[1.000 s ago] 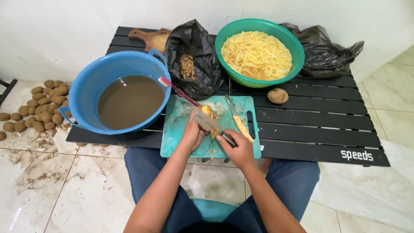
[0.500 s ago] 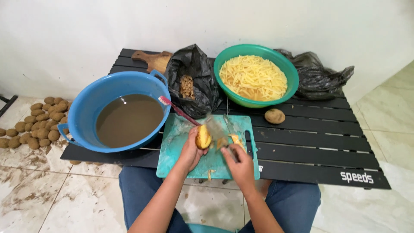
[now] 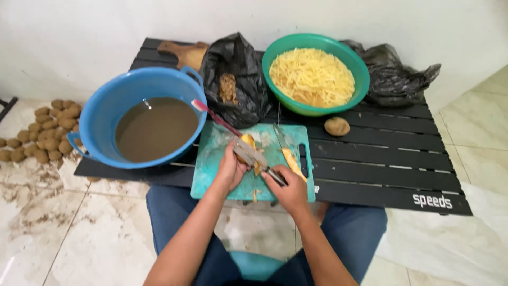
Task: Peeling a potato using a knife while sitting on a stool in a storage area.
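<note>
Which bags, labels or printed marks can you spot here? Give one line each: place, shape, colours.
Black plastic bag: table back, between both bowls, open, crumpled, brown scraps inside.
Second black plastic bag: back right corner, crumpled, lying flat.
Printed mark: table's front right edge, small white lettering on black slat.

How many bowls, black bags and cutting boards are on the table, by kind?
Bowls: 2, blue bowl and green bowl
Black bags: 2, and
Cutting boards: 2, teal board and wooden board
Total: 6
</note>
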